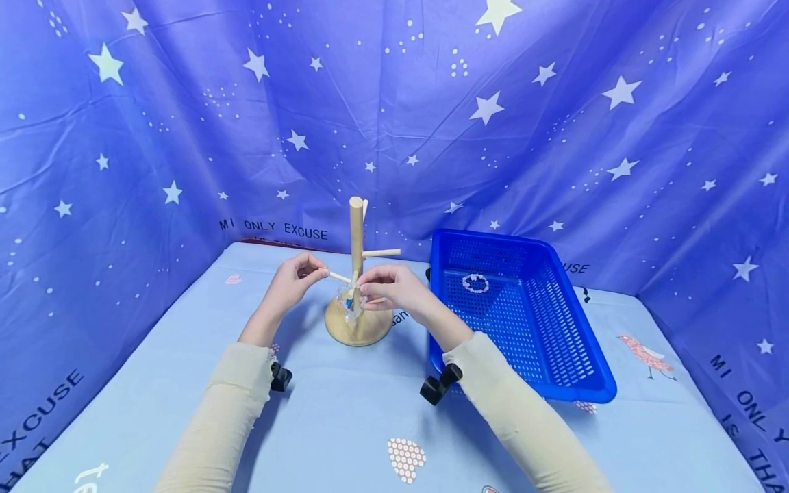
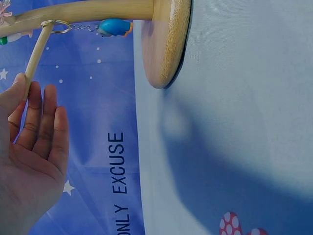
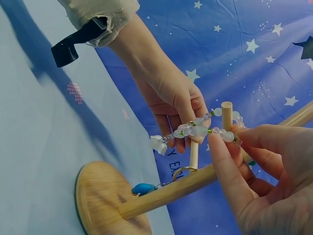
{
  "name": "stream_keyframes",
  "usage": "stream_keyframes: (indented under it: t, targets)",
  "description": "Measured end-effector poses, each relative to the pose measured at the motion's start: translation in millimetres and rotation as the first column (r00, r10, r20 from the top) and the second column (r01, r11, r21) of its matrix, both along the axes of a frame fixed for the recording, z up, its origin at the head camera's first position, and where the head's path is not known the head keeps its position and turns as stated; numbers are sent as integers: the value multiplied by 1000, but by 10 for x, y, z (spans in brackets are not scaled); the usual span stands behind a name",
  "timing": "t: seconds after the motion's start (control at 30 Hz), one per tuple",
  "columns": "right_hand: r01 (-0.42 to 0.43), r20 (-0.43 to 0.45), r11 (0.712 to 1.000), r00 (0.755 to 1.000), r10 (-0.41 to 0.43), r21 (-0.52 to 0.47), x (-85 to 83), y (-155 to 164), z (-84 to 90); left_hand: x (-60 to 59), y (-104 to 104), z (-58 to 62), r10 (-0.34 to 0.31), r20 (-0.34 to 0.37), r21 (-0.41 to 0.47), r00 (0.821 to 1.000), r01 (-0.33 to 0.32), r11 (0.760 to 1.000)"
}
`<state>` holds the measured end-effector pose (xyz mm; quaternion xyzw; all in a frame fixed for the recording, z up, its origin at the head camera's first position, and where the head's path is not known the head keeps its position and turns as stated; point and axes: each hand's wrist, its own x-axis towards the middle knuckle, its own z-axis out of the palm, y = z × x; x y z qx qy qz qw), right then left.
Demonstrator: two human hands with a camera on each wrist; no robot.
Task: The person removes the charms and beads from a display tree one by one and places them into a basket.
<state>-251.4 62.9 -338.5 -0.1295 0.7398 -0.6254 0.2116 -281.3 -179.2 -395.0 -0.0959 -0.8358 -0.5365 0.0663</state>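
A wooden peg stand (image 1: pixel 356 236) with a round base stands on the table between both hands. My left hand (image 1: pixel 294 279) pinches the end of one side peg (image 2: pixel 38 56) between thumb and index finger, its other fingers extended. On that peg, close to the post, hangs a metal ring with a blue charm (image 2: pixel 113 27) on a short chain. My right hand (image 3: pixel 281 171) pinches a bracelet of clear and pale beads (image 3: pixel 198 130) between thumb and index finger. The bracelet loops around the tip of another peg (image 3: pixel 227 115), and a white charm (image 3: pixel 158 144) dangles from it.
Right of the stand sits a blue plastic basket (image 1: pixel 592 394), close to my right forearm. A pinkish beaded bracelet (image 1: pixel 475 292) lies inside it. Further trinkets (image 2: pixel 7 14) show along the stand's post. A starry blue curtain (image 1: pixel 394 103) surrounds the table.
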Motion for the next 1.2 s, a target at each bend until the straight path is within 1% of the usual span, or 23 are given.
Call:
stream_keyframes:
  t: [0.2, 0.4, 0.7, 0.77, 1.0, 1.1, 1.2]
  targets:
    - [-13, -2, 1000, 1000, 14, 1, 27, 19, 20, -21, 3, -30, 0, -20, 4, 1000, 0, 1000]
    - [-28, -1, 1000, 1000, 28, -12, 40, 37, 18, -15, 5, -34, 10, -10, -1, 1000, -10, 1000]
    - [-45, 19, 999, 999, 46, -29, 83, 69, 73, -14, 8, -31, -2, -12, 5, 1000, 2, 1000]
    - [-53, 14, 998, 998, 54, -30, 98, 80, 90, 5, 17, -4, -4, -4, 2, 1000, 4, 1000]
    - [-79, -21, 996, 997, 78, -31, 122, 136, 111, 241, 102, 280, -15, -1, -19, 1000, 15, 1000]
    - [-83, -29, 996, 996, 82, -33, 123, 155, 108, 269, 112, 313, -16, 0, -17, 1000, 16, 1000]
    - [-85, -32, 996, 996, 84, -40, 133, 181, 119, 266, 110, 311, -20, 3, -7, 1000, 20, 1000]
